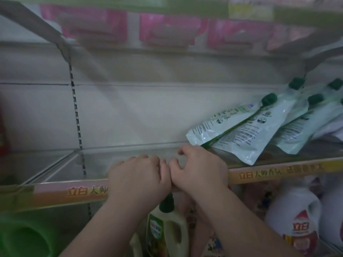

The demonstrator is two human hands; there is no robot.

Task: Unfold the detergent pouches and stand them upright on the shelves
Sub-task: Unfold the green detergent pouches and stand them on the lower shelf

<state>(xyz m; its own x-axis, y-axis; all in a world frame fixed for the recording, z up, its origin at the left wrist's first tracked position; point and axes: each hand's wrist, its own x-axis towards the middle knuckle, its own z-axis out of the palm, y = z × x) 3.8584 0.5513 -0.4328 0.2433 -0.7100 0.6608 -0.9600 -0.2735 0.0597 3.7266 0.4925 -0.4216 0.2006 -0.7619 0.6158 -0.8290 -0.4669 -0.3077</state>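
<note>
Nearest, the left hand point(138, 176) and right hand point(199, 168) rested knuckle to knuckle on the shelf's front rail point(278, 173), fingers curled, gripping nothing visible. At two o'clock, just beside the right hand, glossy pale-green detergent pouches point(239, 130) with dark green caps leaned tilted. Leftward, the clear-fronted shelf point(61, 164) lay open.

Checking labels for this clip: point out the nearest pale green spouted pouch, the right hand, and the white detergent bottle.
Pale green spouted pouch point(239, 130), head view, printed body.
Right hand point(199, 169), head view, back.
White detergent bottle point(295, 216), head view, shoulder.
</note>
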